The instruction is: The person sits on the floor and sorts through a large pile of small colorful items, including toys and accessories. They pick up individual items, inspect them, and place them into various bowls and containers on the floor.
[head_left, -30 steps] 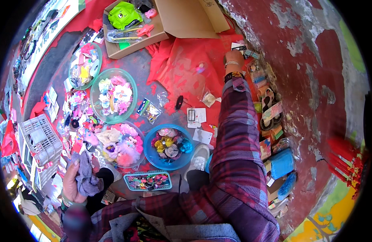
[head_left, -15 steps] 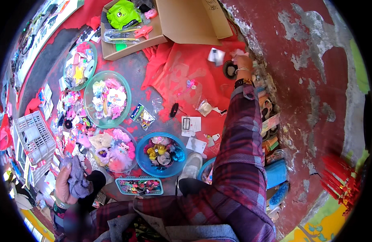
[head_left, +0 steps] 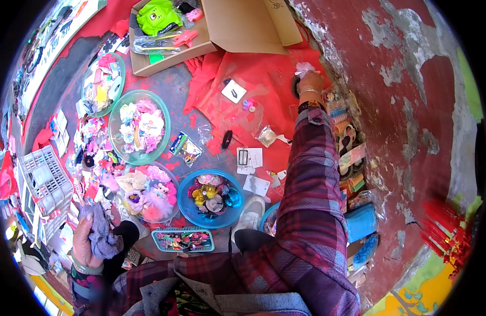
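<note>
My left hand (head_left: pixel 84 243), at the lower left, is closed round a crumpled grey-purple cloth (head_left: pixel 104 234). At the end of my outstretched arm, my right hand (head_left: pixel 310 82) reaches to the far right edge of the red cloth (head_left: pixel 277 100). A small pale pinkish-white thing (head_left: pixel 304 67) shows at its fingertips; its kind is unclear. Beside this hand, a dark round thing (head_left: pixel 295 87) is mostly hidden. Left of the hand, a white card with a dark mark (head_left: pixel 234 91) lies on the red cloth near a small colourful trinket (head_left: pixel 249 105).
An open cardboard box (head_left: pixel 172 60) stands at the back. Green bowls (head_left: pixel 167 124) and a blue bowl (head_left: pixel 182 210) hold hair ornaments. A small teal basket (head_left: pixel 157 242) sits near my feet. At left is a grey plastic crate (head_left: pixel 48 179); goods line the peeling red wall (head_left: pixel 390 131).
The white card has moved left across the red cloth, away from my right hand. That hand has shifted slightly left, now covering more of the dark round thing. My left hand keeps the cloth.
</note>
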`<state>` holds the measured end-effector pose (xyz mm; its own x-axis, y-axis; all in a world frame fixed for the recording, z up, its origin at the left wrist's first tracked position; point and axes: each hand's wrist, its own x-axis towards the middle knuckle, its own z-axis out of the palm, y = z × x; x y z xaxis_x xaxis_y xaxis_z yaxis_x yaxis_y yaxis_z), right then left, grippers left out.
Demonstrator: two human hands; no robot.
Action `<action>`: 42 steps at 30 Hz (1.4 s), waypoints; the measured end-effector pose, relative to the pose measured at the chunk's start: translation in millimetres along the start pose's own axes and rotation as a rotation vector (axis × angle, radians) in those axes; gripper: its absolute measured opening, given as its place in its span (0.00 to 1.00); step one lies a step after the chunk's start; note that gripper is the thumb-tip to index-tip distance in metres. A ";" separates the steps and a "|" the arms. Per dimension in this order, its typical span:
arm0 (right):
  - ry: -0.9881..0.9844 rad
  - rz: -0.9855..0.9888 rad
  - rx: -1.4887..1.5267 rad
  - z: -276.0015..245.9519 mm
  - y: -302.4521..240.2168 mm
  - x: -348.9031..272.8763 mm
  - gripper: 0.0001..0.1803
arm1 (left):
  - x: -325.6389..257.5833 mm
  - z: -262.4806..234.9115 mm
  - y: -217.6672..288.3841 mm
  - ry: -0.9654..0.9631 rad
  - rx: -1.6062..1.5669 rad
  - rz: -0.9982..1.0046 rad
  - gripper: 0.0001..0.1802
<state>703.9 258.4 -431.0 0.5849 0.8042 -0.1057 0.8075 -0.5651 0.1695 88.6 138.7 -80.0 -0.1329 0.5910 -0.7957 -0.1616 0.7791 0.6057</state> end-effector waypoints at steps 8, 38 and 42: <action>-0.145 -0.259 0.103 -18.7 -6.8 -86.1 0.12 | -7.2 -2.7 -1.3 -0.032 0.018 0.023 0.16; -0.203 -0.036 0.722 -38.3 54.7 -218.4 0.21 | -28.4 -19.0 -17.5 -0.121 0.005 0.010 0.15; -0.103 -0.130 0.861 -44.7 49.2 -240.9 0.18 | -36.6 -22.9 -22.6 -0.149 0.008 0.013 0.15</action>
<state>599.3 45.1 -353.4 0.4549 0.8746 -0.1676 0.6211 -0.4465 -0.6441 74.7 94.7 -64.4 0.0120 0.6252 -0.7804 -0.1524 0.7725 0.6165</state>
